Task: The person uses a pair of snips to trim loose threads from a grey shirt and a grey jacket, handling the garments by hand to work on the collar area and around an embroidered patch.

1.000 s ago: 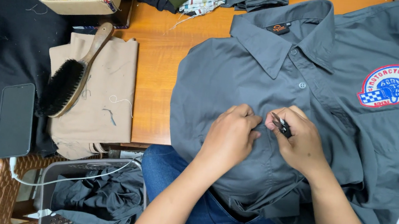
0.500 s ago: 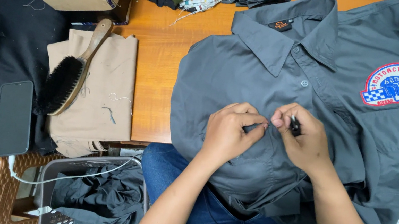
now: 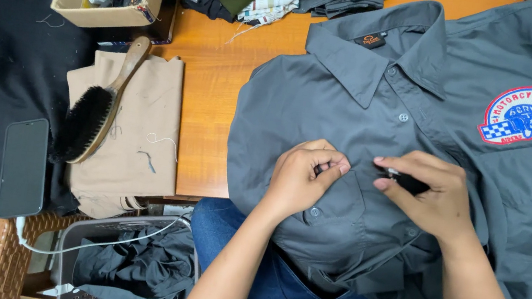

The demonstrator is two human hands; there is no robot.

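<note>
While the left hand (image 3: 300, 178) pinches the grey shirt (image 3: 354, 113) placket, the right hand (image 3: 430, 193) grips a small black tool (image 3: 404, 181).

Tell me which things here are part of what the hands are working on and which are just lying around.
In hand:
grey shirt, pinched at its front by the left hand
small black tool, held by the right hand

Lying about:
brush on tan cloth
phone
cardboard box
basket
</note>
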